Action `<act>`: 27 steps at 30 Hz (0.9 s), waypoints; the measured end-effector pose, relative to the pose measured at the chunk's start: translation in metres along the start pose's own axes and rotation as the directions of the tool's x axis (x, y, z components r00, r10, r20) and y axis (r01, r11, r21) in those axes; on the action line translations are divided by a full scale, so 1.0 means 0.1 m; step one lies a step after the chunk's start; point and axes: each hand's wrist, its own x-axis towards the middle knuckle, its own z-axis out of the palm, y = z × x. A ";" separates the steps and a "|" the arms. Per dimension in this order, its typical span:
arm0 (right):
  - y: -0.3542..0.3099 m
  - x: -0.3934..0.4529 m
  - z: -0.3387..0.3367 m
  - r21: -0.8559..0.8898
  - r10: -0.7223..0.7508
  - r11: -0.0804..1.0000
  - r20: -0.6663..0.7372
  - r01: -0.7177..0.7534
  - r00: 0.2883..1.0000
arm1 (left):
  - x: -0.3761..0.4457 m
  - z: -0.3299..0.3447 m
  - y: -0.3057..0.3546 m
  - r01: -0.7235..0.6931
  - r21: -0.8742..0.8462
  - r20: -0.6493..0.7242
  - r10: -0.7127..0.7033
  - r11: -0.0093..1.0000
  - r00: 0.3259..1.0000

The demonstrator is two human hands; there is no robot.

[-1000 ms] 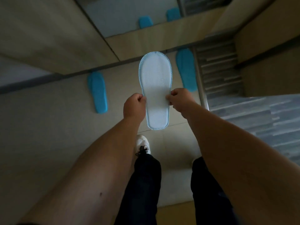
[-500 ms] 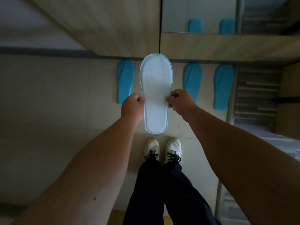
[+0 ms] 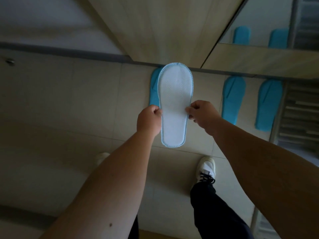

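Left grip (image 3: 149, 120) and right grip (image 3: 202, 116) still pinch the pale slipper (image 3: 174, 104) by its side edges, fingers curled, both forearms stretched forward. Earlier the slipper hung between two blue ones; now it overlaps the leftmost blue slipper (image 3: 153, 88). Below it, the white shoes (image 3: 207, 167) have stepped apart.

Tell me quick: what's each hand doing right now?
Left hand: pinches the left edge of the white slipper.
Right hand: pinches the slipper's right edge.
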 end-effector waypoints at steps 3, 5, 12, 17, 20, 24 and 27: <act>-0.19 0.00 0.36 0.014 0.022 1.000 -0.019 -0.022 1.000 | 0.18 -0.29 -0.26 -0.007 -0.007 0.017 0.007 1.000 1.000; -0.31 0.00 0.67 0.034 0.028 0.999 -0.043 -0.027 0.999 | 0.33 -0.54 -0.45 -0.023 -0.001 0.041 0.023 1.000 0.999; -0.78 -0.04 1.86 0.186 0.092 0.980 -0.102 -0.072 0.990 | 0.80 -1.47 -1.17 -0.080 0.041 0.077 0.076 0.996 0.994; -0.88 0.04 2.46 0.190 0.116 0.978 -0.132 -0.090 0.984 | 1.09 -1.74 -1.54 -0.097 0.047 0.069 0.093 0.994 0.993; -0.88 0.17 2.60 0.142 0.120 0.985 -0.159 -0.098 0.980 | 1.22 -1.70 -1.71 -0.090 0.018 0.071 0.088 0.996 0.994; -0.88 0.30 2.64 0.141 0.108 0.986 -0.173 -0.084 0.979 | 1.33 -1.59 -1.83 -0.077 0.013 0.072 0.076 0.997 0.995; -0.89 0.34 2.67 0.162 0.100 0.984 -0.192 -0.069 0.976 | 1.37 -1.52 -1.82 -0.063 0.046 0.012 0.062 0.997 0.998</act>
